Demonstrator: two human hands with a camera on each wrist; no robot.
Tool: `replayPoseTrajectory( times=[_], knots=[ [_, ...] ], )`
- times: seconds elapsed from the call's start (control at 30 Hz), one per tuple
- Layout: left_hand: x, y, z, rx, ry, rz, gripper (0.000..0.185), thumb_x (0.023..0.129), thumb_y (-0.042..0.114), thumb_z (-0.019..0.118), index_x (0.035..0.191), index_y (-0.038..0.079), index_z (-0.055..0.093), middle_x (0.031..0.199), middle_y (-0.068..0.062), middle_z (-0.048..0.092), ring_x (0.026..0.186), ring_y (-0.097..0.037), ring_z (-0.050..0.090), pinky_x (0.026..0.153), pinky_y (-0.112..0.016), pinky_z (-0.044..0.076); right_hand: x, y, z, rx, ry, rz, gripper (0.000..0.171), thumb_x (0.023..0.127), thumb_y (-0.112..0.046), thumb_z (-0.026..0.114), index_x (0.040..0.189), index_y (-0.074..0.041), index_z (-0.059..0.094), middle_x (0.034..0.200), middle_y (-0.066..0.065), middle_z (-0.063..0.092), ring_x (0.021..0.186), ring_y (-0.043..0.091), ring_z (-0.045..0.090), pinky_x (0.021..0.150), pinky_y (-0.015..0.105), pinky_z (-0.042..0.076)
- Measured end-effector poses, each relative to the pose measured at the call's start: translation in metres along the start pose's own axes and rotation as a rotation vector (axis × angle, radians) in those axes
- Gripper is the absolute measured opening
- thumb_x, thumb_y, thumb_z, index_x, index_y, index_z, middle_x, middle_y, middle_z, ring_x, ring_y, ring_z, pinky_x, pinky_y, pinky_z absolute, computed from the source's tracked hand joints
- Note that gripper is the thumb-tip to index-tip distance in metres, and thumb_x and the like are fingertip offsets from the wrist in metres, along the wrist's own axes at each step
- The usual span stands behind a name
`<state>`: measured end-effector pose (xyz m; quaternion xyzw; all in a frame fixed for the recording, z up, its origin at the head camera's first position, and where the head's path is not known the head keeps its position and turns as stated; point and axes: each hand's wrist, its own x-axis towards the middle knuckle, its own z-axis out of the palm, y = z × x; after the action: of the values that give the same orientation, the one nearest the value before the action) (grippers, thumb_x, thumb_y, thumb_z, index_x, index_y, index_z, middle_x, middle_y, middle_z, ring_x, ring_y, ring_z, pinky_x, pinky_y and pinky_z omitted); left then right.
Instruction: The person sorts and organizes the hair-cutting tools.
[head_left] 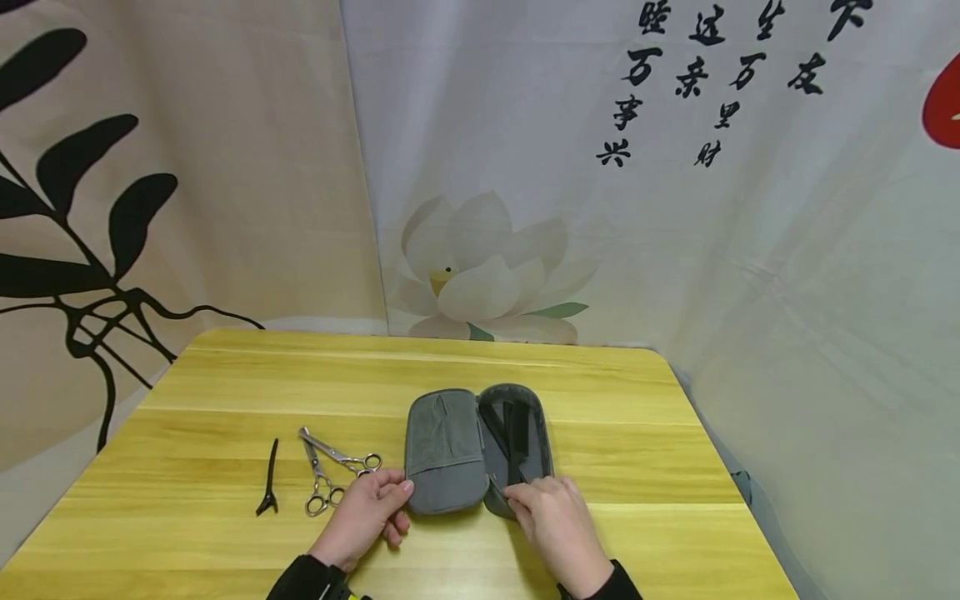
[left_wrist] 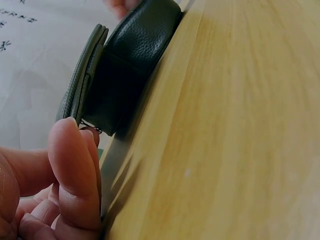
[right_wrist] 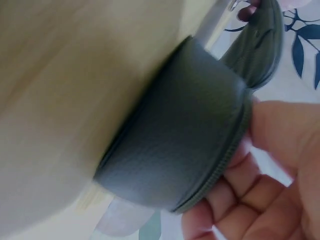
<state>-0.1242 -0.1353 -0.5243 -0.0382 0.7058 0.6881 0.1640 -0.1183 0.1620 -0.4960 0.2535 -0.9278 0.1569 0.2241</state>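
Right now, the grey case [head_left: 459,467] lies unfolded on the bench [head_left: 637,450], black comb [head_left: 517,429] in its three-o'clock half. At eight o'clock, the left hand [head_left: 367,510] has its grip nipped on the edge, thumb against finger; at five, the right hand [head_left: 557,527] curls its grip on the rim. Out at nine: two pairs of scissors [head_left: 341,456], then a slim black clip [head_left: 270,481].
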Motion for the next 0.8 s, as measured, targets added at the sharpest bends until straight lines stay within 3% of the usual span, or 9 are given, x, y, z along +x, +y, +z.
replayPoseTrajectory(
  times=[0.17,0.33,0.53,0.7,0.8],
  knots=[
    [0.0005,-0.0013,-0.0003,0.005,0.014,-0.01,0.052,0.112,0.016,0.057,0.149,-0.017,0.043,0.082,-0.01,0.07,0.06,-0.017,0.065,0.052,-0.031,0.059,-0.0018,0.001,0.0023,-0.031,0.021,-0.009,0.026,0.076,-0.003,0.092,0.09,-0.023,0.082,0.082,-0.009,0.074,0.075,0.008,0.065,0.073,0.03,0.046],
    [0.0004,-0.0021,-0.0005,0.004,0.016,-0.011,0.053,0.112,0.017,0.058,0.15,-0.016,0.043,0.081,-0.01,0.07,0.06,-0.017,0.065,0.052,-0.031,0.059,-0.0028,0.0022,0.0032,-0.054,0.026,-0.023,0.023,0.078,-0.006,0.091,0.091,-0.021,0.081,0.082,-0.009,0.073,0.077,0.008,0.064,0.075,0.03,0.046],
    [0.0003,-0.0006,-0.0007,-0.005,0.015,-0.017,0.052,0.112,0.018,0.058,0.149,-0.016,0.044,0.081,-0.009,0.069,0.061,-0.016,0.065,0.052,-0.031,0.06,-0.0034,0.0043,0.0024,-0.024,0.025,-0.022,0.009,0.087,-0.021,0.089,0.086,-0.021,0.08,0.081,-0.011,0.067,0.079,0.006,0.062,0.077,0.03,0.046],
    [0.0,-0.0003,-0.001,-0.005,0.012,-0.015,0.053,0.112,0.017,0.058,0.15,-0.016,0.043,0.082,-0.01,0.069,0.061,-0.016,0.065,0.052,-0.031,0.06,-0.0046,0.0059,0.0008,-0.029,0.012,-0.051,0.018,0.084,-0.036,0.09,0.082,-0.02,0.081,0.08,-0.01,0.067,0.077,0.007,0.063,0.077,0.031,0.045],
    [0.0001,-0.0005,-0.001,-0.003,0.011,-0.009,0.053,0.112,0.017,0.058,0.15,-0.016,0.043,0.082,-0.009,0.069,0.061,-0.017,0.065,0.052,-0.03,0.06,-0.0044,0.0053,-0.0003,-0.037,-0.013,-0.05,0.02,0.081,-0.036,0.091,0.084,-0.019,0.082,0.081,-0.009,0.07,0.079,0.008,0.065,0.079,0.032,0.046]
  ],
)
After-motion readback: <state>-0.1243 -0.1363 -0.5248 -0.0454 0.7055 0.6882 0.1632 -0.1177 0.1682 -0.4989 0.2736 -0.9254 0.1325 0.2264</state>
